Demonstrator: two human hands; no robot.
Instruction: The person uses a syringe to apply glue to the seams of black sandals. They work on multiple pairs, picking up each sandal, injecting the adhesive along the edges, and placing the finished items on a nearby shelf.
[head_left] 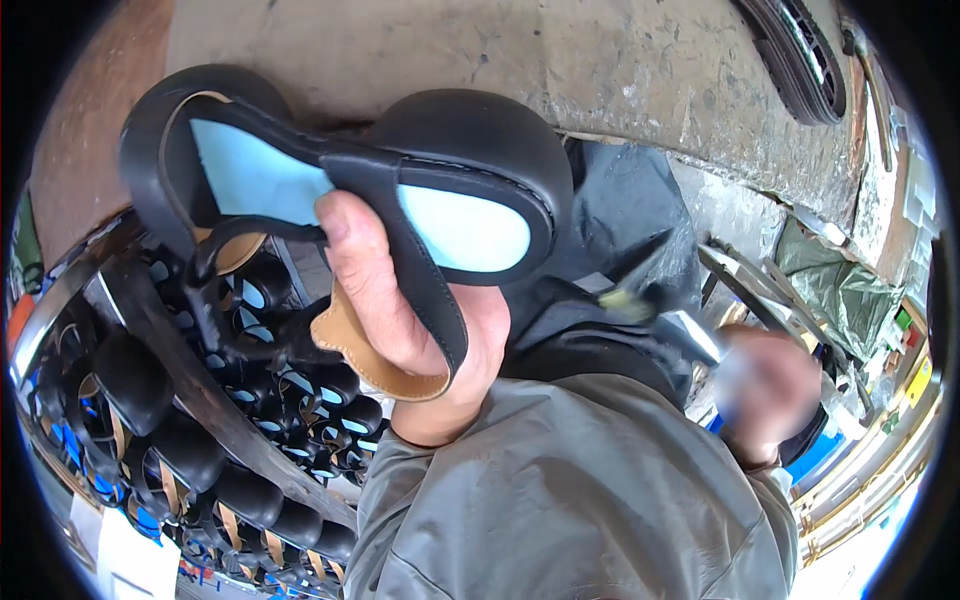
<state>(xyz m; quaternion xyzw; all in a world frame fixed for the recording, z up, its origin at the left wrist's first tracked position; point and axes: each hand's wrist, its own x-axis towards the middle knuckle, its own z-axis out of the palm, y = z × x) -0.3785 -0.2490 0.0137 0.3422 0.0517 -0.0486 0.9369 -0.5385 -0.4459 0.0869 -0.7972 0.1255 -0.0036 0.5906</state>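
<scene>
A: How far along is that shoe (360, 170)?

B: Well along, I'd judge. The black toe is shaped and rounded, and a line of stitching (525, 190) follows its edge. A band crosses the middle.

A: Where is it, exactly?

B: Up in the left hand (380, 300), in front of the worktop (420, 40). The thumb presses near the middle band and the other fingers go behind the shoe, so that hand has a firm grip on it.

A: And what looks unfinished?

B: The blue panel (465, 228) at the toe end is bare, and so is the one toward the heel. The strap (435, 300) curls down past the thumb, its tan lining (385, 370) turned outward and its tip looking loose. I can't tell whether the dark loop at the heel end is fastened.

A: What about the right hand (768, 385)?

B: Too blurred. A pale, narrow tool (692, 335) lies just beside it, but I can't tell whether the fingers close on it.

A: Are there more like this one?

B: Plenty. The rack (200, 380) at the left has rows of black shoes (250, 495) around it, many showing blue or tan too. They look about equally far on.
</scene>
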